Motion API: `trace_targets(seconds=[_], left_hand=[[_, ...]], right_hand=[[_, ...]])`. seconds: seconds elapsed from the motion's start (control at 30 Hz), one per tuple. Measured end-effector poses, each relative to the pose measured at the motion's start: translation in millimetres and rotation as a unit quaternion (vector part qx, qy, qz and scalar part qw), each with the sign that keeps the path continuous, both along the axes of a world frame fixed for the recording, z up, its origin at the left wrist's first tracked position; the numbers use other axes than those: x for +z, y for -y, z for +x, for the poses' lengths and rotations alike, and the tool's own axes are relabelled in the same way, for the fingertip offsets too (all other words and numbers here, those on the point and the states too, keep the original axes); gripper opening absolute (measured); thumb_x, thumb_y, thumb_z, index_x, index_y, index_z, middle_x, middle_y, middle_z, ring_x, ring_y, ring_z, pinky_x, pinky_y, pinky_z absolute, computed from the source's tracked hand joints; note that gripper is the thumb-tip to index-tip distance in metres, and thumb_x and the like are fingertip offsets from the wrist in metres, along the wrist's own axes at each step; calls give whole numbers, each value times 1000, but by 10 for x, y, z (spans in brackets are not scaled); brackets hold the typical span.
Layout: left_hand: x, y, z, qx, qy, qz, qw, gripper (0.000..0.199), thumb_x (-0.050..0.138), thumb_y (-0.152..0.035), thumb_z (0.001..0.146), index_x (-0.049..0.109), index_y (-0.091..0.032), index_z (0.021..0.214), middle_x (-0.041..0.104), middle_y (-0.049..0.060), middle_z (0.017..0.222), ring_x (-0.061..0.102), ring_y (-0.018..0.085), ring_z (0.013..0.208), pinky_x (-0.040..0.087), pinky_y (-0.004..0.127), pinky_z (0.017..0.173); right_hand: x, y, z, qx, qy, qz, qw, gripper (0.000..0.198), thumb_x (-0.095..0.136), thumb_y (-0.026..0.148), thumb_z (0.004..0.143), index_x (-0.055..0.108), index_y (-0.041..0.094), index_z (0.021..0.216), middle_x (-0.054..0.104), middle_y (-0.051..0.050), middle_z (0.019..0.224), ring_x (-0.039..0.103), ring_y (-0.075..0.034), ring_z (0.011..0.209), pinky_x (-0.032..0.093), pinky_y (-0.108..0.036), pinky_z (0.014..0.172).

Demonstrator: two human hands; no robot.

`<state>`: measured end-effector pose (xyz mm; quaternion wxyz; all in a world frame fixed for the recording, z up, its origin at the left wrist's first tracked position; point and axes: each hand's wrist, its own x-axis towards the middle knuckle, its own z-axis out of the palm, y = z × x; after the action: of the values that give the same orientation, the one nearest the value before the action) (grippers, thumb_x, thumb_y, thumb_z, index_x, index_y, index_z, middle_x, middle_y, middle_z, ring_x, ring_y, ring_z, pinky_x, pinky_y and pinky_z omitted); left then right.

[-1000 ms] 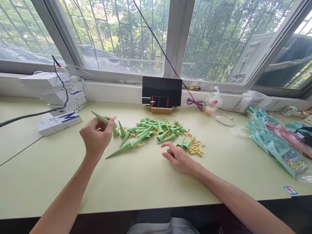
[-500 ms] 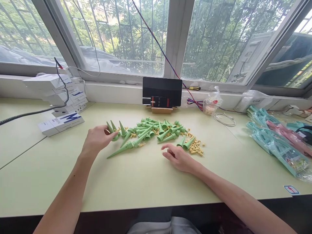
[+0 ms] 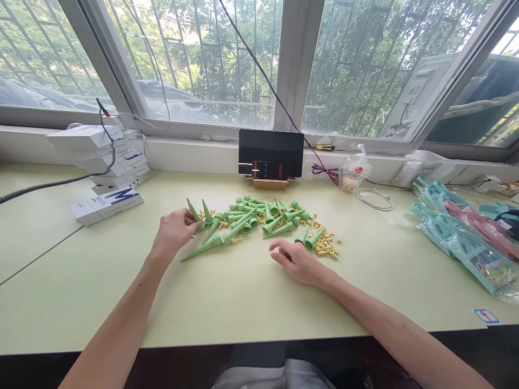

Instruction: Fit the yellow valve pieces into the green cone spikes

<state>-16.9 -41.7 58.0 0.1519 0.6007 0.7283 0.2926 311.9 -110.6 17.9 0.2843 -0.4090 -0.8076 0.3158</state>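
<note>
My left hand (image 3: 174,233) is at the left end of a heap of green plastic spikes (image 3: 247,212). Its thumb and fingers close on the base of a green spike (image 3: 193,209), whose tip points up; the fingers partly hide it. Right beside it another green spike (image 3: 207,212) stands upright on its cap. A longer spike (image 3: 200,250) lies in front, tip to the left. My right hand (image 3: 298,261) rests on the table, loosely curled, thumb and forefinger apart, with nothing in it. Just beyond it are two spikes (image 3: 312,239) and a pile of small yellow plugs (image 3: 327,246).
A phone (image 3: 270,170) leans on a dark tablet (image 3: 271,146) at the back. White boxes (image 3: 107,205) are stacked at the left, a black cable over them. Bagged teal items (image 3: 454,237) lie at the right. A coiled white cable (image 3: 373,200) sits near the window.
My left hand has moved slightly right, toward the upright spike, and the spikes by its fingers have shifted. My right hand has stayed in place.
</note>
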Motion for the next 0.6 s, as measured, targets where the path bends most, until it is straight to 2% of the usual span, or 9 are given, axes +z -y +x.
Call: trace_targets(seconds=[0.17, 0.37, 0.5, 0.6], left_hand=[[-29, -21, -11, 5, 15, 8, 1000, 19, 65, -33, 68, 58, -20, 80, 74, 5, 74, 71, 23, 63, 56, 32, 61], [45, 51, 21, 10, -7, 15, 1000, 27, 70, -37, 65, 55, -20, 81, 75, 6, 77, 70, 23, 61, 52, 30, 58], [105, 106, 28, 19, -55, 11, 998, 30, 73, -41, 64, 52, -22, 73, 67, 2, 62, 64, 21, 58, 45, 28, 53], [120, 131, 71, -24, -108, 72, 991, 29, 68, -43, 70, 49, -22, 64, 59, -1, 55, 57, 17, 56, 39, 26, 54]], right_hand=[[-2, -8, -2, 3, 3, 7, 1000, 23, 45, 34, 101, 61, 18, 106, 42, 7, 62, 38, -11, 57, 29, -24, 58], [-4, -8, -3, 6, 5, 12, 1000, 22, 45, 34, 101, 61, 18, 105, 42, 6, 62, 39, -12, 57, 30, -24, 59], [-12, -9, 1, 8, 7, 19, 1000, 23, 45, 35, 101, 61, 19, 105, 41, 6, 61, 38, -12, 56, 29, -25, 58], [-19, -11, 3, 9, 8, 23, 1000, 23, 45, 35, 101, 61, 19, 104, 42, 6, 61, 39, -12, 57, 30, -25, 59]])
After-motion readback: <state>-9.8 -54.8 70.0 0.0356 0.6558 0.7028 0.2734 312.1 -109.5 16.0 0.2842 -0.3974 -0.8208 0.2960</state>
